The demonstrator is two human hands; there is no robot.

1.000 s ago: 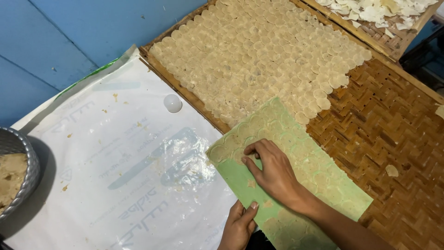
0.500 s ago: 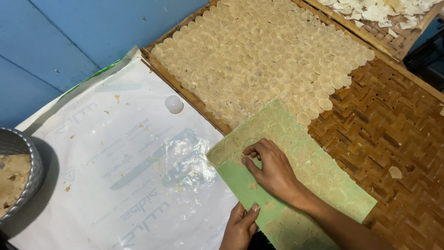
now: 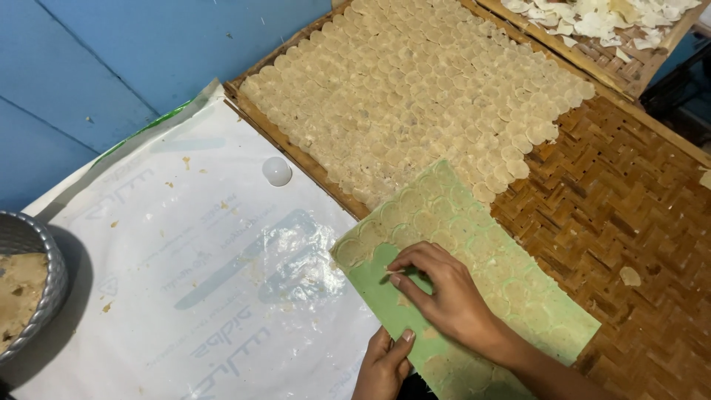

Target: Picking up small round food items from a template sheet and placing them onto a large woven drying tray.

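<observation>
Green and flat, the board (image 3: 385,296) lies slanted across the edge of our woven bamboo tray (image 3: 615,215), partly covered with thin pale dough discs (image 3: 444,215). Our right hand (image 3: 444,296) rests on it, fingertips pinching the edge of one disc, while our left hand (image 3: 381,367) grips the board's near edge with the thumb on top. Beside us lie a white plastic sheet (image 3: 170,244) and a metal bowl of dough (image 3: 26,289).

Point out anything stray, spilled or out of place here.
One pale thin disc lies alone on the bare woven bamboo tray, apart from the packed rows of discs. Brownish crumbs are scattered over the white plastic sheet.
</observation>
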